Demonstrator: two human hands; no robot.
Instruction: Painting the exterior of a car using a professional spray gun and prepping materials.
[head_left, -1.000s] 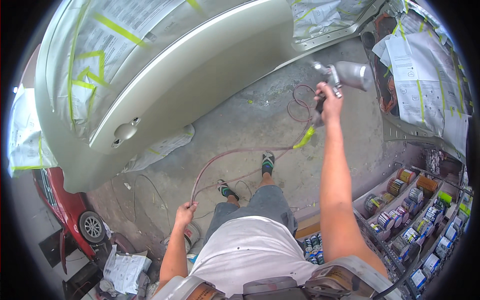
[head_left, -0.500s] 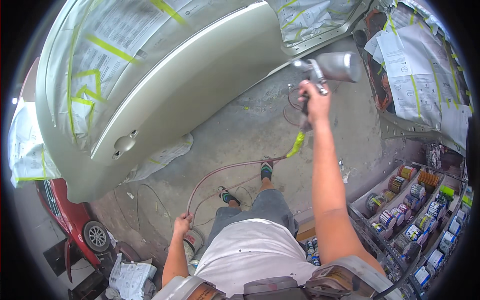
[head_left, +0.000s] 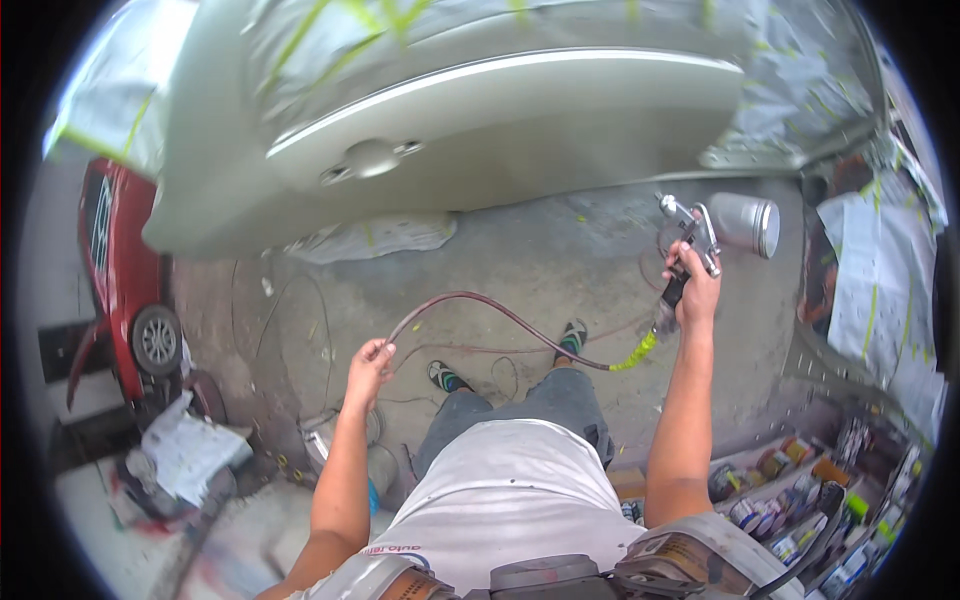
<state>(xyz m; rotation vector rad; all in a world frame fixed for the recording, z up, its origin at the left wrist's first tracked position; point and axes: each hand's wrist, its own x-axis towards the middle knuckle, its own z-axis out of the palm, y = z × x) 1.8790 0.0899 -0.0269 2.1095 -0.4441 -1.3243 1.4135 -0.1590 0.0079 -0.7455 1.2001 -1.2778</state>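
Observation:
My right hand (head_left: 697, 287) is closed round the handle of a spray gun (head_left: 703, 236), whose silver cup (head_left: 742, 222) sticks out to the right. The gun's nozzle faces the beige car door (head_left: 520, 135) from a short way off. A dark red air hose (head_left: 470, 297) runs from the handle, wrapped there in yellow-green tape (head_left: 634, 352), and arches left. My left hand (head_left: 373, 362) pinches that hose away from the gun. On the door is a handle recess (head_left: 370, 159), and taped masking sheets (head_left: 800, 80) cover areas around the panel.
Cans and jars stand in a rack (head_left: 790, 500) at the lower right. A red car (head_left: 130, 270) is at the left, near a covered bundle (head_left: 190, 450). Masked bodywork (head_left: 870, 270) stands at the right. Thin hoses lie across the concrete floor (head_left: 520, 250).
My view has turned, so the door now spans the top. The spray gun sits further right and lower in view. My left hand has risen with the hose still held.

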